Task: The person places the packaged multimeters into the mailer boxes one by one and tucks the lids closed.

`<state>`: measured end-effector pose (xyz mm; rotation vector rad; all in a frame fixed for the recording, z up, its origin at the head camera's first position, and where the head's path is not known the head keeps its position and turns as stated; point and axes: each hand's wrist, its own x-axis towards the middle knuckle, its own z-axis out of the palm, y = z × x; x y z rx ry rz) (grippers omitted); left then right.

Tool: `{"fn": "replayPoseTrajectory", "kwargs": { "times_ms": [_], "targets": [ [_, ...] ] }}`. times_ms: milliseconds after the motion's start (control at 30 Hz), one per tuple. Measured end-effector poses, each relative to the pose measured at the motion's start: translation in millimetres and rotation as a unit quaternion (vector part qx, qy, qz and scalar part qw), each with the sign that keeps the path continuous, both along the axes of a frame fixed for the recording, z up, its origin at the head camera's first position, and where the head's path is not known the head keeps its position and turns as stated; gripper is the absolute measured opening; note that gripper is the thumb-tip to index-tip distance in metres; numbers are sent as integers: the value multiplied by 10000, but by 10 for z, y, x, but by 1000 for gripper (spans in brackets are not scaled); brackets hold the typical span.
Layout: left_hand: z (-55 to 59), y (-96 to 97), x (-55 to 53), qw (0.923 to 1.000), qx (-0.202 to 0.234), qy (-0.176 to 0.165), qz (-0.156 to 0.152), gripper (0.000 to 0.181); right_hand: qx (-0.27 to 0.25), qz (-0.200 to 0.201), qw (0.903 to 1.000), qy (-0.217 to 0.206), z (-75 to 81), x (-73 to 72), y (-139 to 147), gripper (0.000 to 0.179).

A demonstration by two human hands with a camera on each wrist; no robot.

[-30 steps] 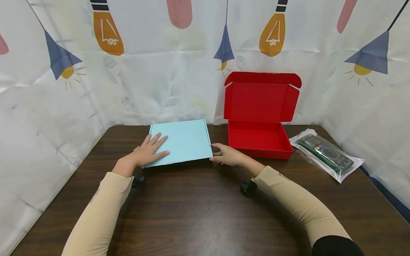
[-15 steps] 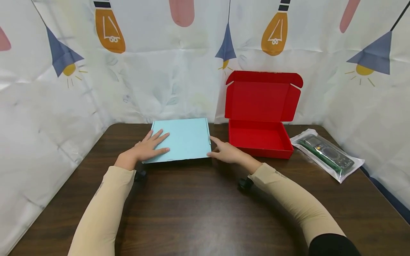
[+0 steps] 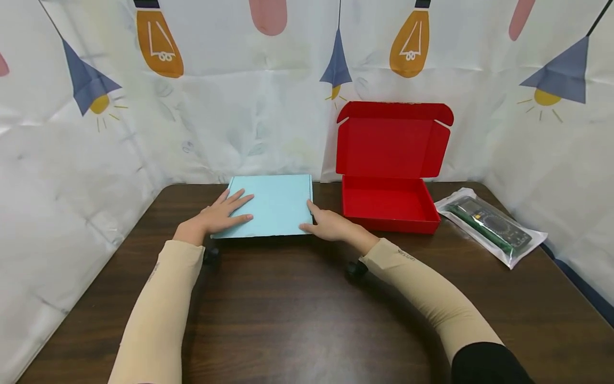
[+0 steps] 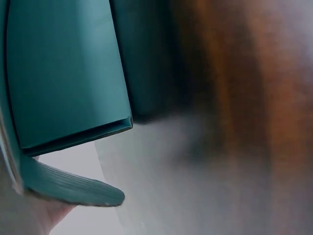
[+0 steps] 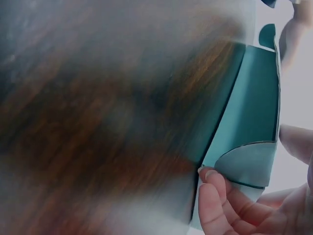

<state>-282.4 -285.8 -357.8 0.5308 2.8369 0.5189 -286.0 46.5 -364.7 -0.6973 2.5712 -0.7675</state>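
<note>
A light blue cardboard box [image 3: 280, 202] lies at the table's back, left of centre. Across the left part of its lid rests my left hand [image 3: 220, 216], fingers spread and straight. My right hand [image 3: 331, 224] holds the front right corner, thumb near the front edge and another finger along the right side. In the right wrist view, curled fingertips [image 5: 215, 186] press by a rounded side flap [image 5: 247, 161]. The left wrist view shows the box's front wall [image 4: 68, 73] and another rounded flap [image 4: 78, 185] sticking out; the left hand is mostly hidden there.
To the right stands a red box [image 3: 390, 200] with its lid raised. Beyond it a multimeter [image 3: 494, 224] lies in a clear plastic bag. Brown wood-grain table [image 3: 288, 320] extends in front; a white printed curtain [image 3: 216, 122] hangs close behind.
The blue box has turned to lie squarer to the table. My right hand has shifted left, from the box's right side onto its front corner. My left hand stays on the lid.
</note>
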Motion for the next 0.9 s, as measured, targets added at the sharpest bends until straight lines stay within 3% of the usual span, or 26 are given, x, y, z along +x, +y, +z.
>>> {"fn": "replayPoseTrajectory", "kwargs": {
  "times_ms": [167, 400, 900],
  "targets": [
    [23, 3, -46, 9999, -88, -15, 50, 75, 42, -37, 10000, 53, -9, -8, -45, 90],
    [-45, -16, -98, 9997, -143, 186, 10, 78, 190, -78, 9998, 41, -2, -9, -52, 92],
    [-48, -6, -3, 9990, 286, 324, 152, 77, 180, 46, 9998, -111, -13, -34, -9, 93]
  ]
}}
